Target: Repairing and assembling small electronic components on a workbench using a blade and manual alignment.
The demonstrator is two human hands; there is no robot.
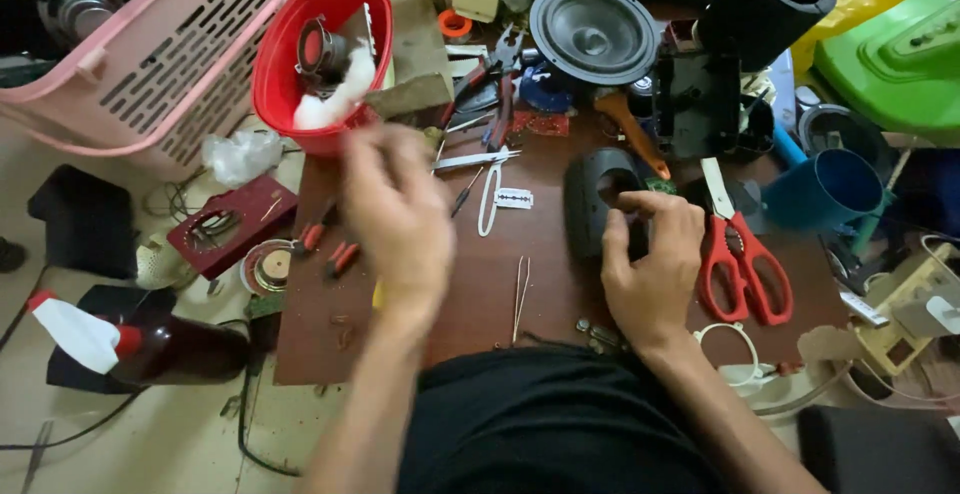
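Head camera looks straight down on a brown board (560, 284) crowded with tools. On it, the right hand (650, 264) curls around a black oval speaker housing (600, 204) lying near the board's middle, fingers bent over its right edge beside the round hole, thumb along its near side. The left hand (398, 216) hangs blurred above the board's left part, fingers loosely drawn together; whether it pinches anything I cannot tell. Just right of the right hand lie red-handled scissors (745, 264), toward the board's right edge. Between the hands rest thin tweezers (520, 299) and a razor blade (514, 198). Past the left hand, at the far left corner, stands a red bowl (275, 59) with white wadding, a pink basket (150, 54) beside it.
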